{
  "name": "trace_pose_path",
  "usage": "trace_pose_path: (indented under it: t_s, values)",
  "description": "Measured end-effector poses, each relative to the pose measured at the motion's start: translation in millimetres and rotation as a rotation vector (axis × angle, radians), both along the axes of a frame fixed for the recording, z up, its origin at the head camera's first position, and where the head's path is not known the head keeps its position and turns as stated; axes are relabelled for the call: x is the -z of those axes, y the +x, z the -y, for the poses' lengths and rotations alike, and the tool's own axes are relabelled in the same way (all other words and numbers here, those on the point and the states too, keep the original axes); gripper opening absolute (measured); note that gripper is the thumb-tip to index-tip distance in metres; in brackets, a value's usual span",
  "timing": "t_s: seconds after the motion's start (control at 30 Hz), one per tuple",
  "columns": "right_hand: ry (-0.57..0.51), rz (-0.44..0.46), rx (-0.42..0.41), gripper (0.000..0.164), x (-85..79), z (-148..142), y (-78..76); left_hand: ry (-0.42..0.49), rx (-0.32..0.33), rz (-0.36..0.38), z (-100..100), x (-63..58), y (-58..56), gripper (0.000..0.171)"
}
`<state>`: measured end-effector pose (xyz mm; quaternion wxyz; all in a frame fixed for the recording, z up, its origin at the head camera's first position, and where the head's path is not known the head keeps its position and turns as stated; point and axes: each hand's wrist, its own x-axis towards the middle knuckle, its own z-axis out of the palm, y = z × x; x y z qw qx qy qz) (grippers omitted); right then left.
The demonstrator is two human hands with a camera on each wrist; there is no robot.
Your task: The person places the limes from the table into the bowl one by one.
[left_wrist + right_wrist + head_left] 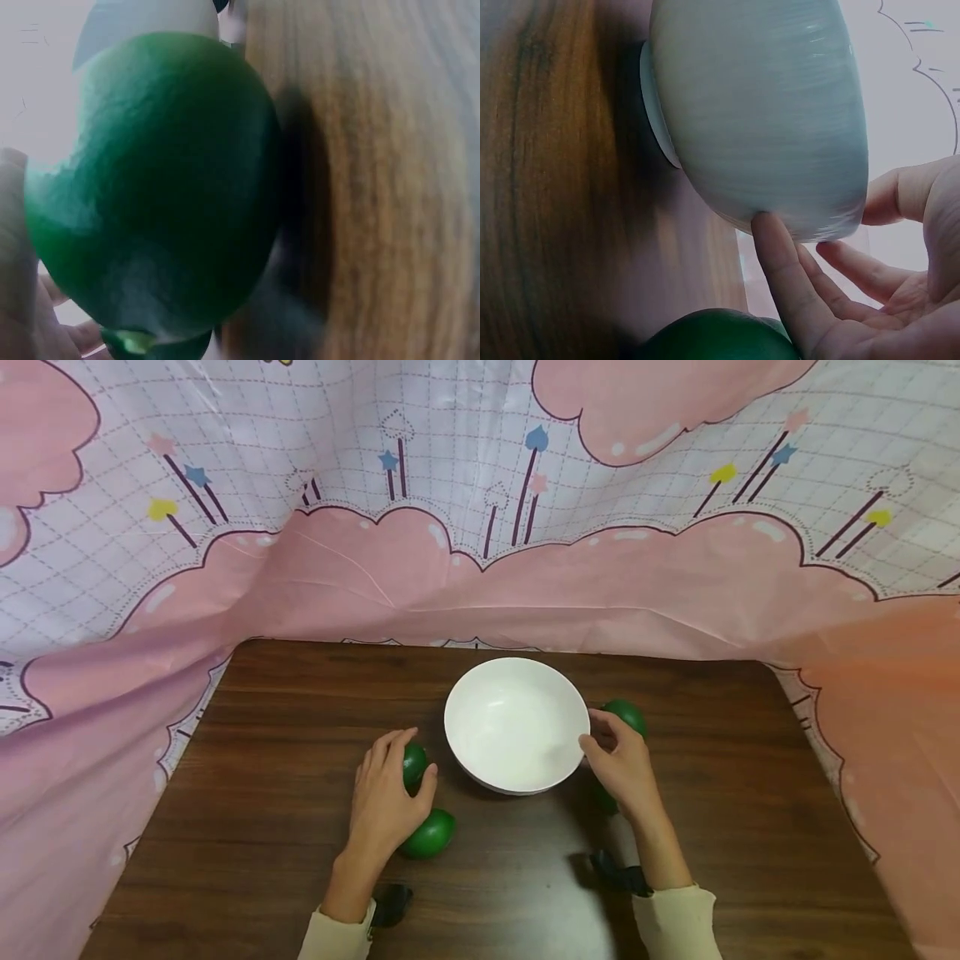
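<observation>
A white bowl [517,725], its inside bare, sits near the table's middle. My right hand [622,764] holds its right side, the thumb at the rim and the other fingers against the outer wall [765,120]. In the right wrist view its foot is right at the tabletop. To the bowl's left, my left hand [386,793] curves round a green lime [414,764], fingers on the far left side and thumb on the right; the hand hides part of it. A second lime [430,833] lies by the left wrist and fills much of the left wrist view.
Two more limes lie to the right, one [625,717] behind the right hand and one [606,797] partly covered by it. Dark straps [618,872] hang at both wrists. A patterned pink and white cloth [480,585] hangs behind the brown wooden table [300,693].
</observation>
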<state>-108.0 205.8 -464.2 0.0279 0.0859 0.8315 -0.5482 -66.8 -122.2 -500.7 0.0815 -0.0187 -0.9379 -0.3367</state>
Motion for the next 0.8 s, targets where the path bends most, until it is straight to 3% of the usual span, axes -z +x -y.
trace_pose_path:
  t_s: [0.8]
  values:
    - [0.063, 0.000, 0.014, 0.046, -3.3, 2.4, 3.5, -0.053, -0.020, 0.039, 14.7, 8.2, 4.8, 0.063]
